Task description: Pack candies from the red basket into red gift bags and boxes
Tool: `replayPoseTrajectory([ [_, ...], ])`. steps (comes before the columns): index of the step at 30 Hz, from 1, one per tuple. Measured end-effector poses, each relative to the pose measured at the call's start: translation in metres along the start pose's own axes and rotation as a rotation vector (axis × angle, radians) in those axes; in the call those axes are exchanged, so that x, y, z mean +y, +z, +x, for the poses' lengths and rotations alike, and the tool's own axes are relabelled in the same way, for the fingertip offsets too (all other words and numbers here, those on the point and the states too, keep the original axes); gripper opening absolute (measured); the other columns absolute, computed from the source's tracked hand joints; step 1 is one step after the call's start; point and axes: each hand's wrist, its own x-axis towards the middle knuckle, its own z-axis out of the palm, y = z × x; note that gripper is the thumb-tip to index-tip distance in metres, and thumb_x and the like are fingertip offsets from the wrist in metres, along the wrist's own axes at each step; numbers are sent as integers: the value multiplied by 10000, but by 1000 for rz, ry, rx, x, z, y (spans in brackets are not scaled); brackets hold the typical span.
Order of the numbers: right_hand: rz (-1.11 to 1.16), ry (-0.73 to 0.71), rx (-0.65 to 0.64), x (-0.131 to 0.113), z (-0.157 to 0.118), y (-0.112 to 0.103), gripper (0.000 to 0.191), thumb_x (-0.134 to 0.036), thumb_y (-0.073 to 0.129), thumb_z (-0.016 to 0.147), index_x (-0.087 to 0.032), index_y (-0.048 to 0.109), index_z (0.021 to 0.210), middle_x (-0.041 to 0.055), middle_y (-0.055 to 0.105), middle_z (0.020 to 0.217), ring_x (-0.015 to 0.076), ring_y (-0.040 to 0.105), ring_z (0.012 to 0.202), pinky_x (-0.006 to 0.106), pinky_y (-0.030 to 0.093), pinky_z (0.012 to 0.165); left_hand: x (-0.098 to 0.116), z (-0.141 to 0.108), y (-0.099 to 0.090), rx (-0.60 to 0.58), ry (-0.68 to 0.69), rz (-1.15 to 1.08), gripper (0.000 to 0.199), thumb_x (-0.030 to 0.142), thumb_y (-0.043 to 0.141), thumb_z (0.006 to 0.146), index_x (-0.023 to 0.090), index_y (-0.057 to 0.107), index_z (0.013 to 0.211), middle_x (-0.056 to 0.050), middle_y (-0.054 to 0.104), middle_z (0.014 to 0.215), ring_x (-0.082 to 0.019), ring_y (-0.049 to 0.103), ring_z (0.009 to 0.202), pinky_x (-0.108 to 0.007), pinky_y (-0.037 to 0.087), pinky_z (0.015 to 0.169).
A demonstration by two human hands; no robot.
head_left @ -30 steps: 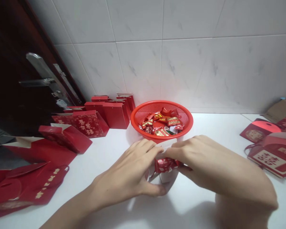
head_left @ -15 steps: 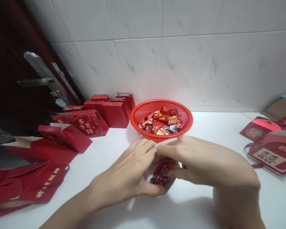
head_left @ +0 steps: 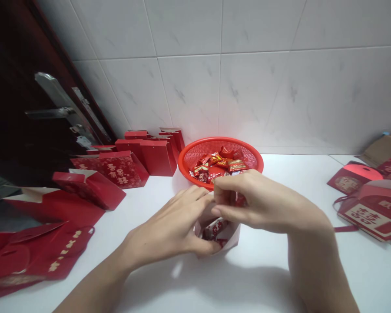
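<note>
My left hand (head_left: pixel 179 221) is wrapped around the side of a small pale-walled paper box (head_left: pixel 233 238), its thumb along the near edge. Wrapped candies (head_left: pixel 217 228) with red, white-patterned wrappers lie inside the box. My right hand (head_left: pixel 257 198) is just above the box opening, fingers curled in toward the thumb. A bit of red shows within its curl, but I cannot make out what it is. Behind both hands stands a red plastic basket (head_left: pixel 189 154) holding a pile of red and gold wrapped candies (head_left: pixel 223 163). The right hand overlaps its near rim.
Several red gift boxes (head_left: pixel 158 158) stand along the left, with a red box with gold characters (head_left: pixel 65 256) nearest. More red boxes (head_left: pixel 371 213) and a brown cardboard piece (head_left: pixel 382 150) lie at the right. A tiled wall (head_left: pixel 263 95) backs the white table (head_left: pixel 280 269); a dark door (head_left: pixel 16 87) is at left.
My right hand has lifted up out of the box opening, and the candies inside show more plainly. The left hand stays on the box, with its thumb slightly shifted.
</note>
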Motion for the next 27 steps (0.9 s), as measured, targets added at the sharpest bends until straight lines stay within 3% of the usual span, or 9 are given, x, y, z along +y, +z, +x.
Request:
replayPoseTrajectory([
  [6, 45, -40, -26, 3, 7, 0, 85, -189, 610, 903, -164, 659, 838, 30, 733, 822, 133, 640, 703, 223, 426, 592, 2, 1, -2, -26, -21, -35, 156, 339, 661, 808, 230, 625, 913, -18, 611, 891, -232, 560, 864, -321, 458, 752],
  [12, 49, -55, -82, 4, 1, -6, 112, -176, 591, 924, -178, 693, 972, 35, 761, 890, 153, 683, 755, 245, 473, 639, 1, 0, -1, -12, -18, -1, 227, 336, 714, 797, 236, 621, 978, -28, 624, 1009, -247, 566, 936, -354, 478, 818],
  [18, -33, -166, 3, 10, -10, -15, 136, -261, 620, 949, -178, 682, 1038, 35, 745, 922, 145, 672, 795, 250, 485, 694, 6, -6, 4, -11, 52, 79, 481, 309, 766, 782, 260, 594, 1229, -59, 612, 1182, -278, 554, 1083, -394, 477, 940],
  [22, -29, -204, 83, 15, -26, -25, 260, -393, 658, 933, -165, 686, 1055, 65, 735, 976, 163, 664, 844, 278, 515, 760, 14, -13, 11, -2, 148, 184, 532, 297, 760, 802, 236, 572, 1296, -93, 611, 1207, -310, 538, 1153, -460, 421, 1054],
  [27, -60, -50, 110, 32, -45, -21, 592, -547, 745, 817, -185, 618, 1268, 113, 693, 1188, 232, 656, 1012, 370, 548, 885, 8, -8, 10, -14, 218, 172, 531, 292, 730, 846, 240, 558, 1345, -93, 636, 1172, -286, 563, 1109, -466, 416, 1061],
])
